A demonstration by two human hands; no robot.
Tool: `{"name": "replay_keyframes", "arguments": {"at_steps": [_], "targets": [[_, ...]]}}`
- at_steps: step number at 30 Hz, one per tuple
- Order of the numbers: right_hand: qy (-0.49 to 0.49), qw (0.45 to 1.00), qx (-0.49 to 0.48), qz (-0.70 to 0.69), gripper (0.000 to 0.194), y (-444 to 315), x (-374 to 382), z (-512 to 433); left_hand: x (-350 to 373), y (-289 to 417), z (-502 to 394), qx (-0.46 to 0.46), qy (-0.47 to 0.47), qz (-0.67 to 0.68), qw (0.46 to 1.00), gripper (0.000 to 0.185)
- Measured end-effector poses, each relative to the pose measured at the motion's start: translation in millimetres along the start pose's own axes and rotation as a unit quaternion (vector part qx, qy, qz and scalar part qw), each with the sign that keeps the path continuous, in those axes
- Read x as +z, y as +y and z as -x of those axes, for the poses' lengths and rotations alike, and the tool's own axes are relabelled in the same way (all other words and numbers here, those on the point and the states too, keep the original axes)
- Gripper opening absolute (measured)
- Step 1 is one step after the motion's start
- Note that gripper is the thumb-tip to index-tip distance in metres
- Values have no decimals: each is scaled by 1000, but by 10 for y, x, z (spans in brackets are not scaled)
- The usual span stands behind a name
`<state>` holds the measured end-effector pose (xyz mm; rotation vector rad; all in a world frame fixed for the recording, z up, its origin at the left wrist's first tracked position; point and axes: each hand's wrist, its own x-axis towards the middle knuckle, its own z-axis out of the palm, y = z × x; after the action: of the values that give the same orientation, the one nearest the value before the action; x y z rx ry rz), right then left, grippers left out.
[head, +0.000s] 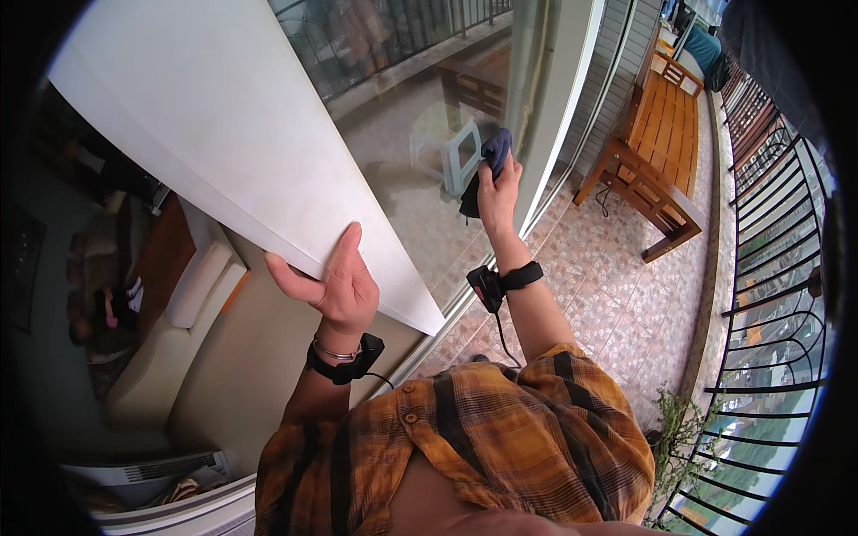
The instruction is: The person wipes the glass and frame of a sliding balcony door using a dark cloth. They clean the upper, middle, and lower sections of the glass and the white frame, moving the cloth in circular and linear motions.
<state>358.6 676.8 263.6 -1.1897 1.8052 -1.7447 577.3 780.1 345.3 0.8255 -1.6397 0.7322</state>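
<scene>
My right hand holds a dark blue cloth against the glass pane of a sliding door, near its white frame. A black part hangs below the cloth, beside the fingers. My left hand is at the lower edge of a white panel or curtain, thumb over its face and a finger at its edge; whether it pinches the edge I cannot tell. Both wrists wear black straps with cabled devices.
A slatted wooden bench stands on the tiled balcony floor. Black metal railing runs along the right, with a green plant beside it. A cream sofa is in the room at left. The glass shows a light stool, perhaps reflected.
</scene>
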Motion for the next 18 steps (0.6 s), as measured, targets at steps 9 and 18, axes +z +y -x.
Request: {"name": "replay_keyframes", "arguments": {"at_steps": [9,18], "targets": [[22,933,-360,17,76,-451,-78,-133,-22,13,17,-12,-7,7,1000,23],[-27,946,-323,-13,73,-371,-18,273,-44,15,13,-15,-14,4,1000,23]]}}
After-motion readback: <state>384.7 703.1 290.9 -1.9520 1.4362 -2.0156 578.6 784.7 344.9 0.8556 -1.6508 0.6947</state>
